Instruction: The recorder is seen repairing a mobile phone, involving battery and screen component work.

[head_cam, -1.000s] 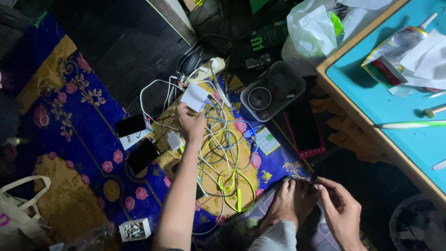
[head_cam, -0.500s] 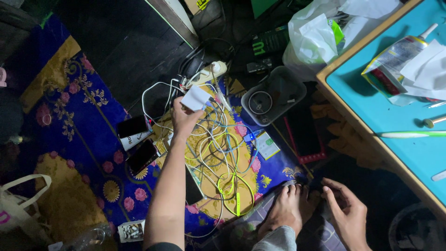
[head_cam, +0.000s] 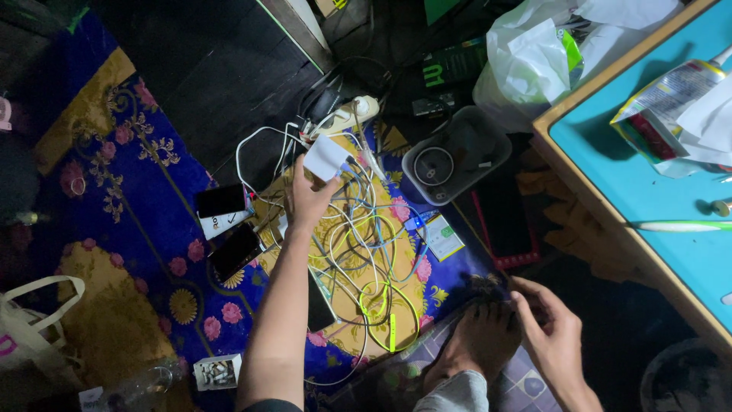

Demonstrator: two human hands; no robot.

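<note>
My left hand reaches out over a blue and gold flowered rug and holds a white charger block by its lower edge. Below it lies a tangle of white, yellow and blue cables. A white power strip sits just beyond the charger. My right hand rests low at the right, fingers curled against my bare foot, holding nothing that I can see.
Two dark phones lie left of my arm. A grey lidded box sits beside a dark tablet. A turquoise table with packets fills the right. White plastic bags lie behind, a tote bag at far left.
My left hand has lifted the white charger slightly up and away from the cables. My right hand stays at my foot. The view has shifted a little closer.
</note>
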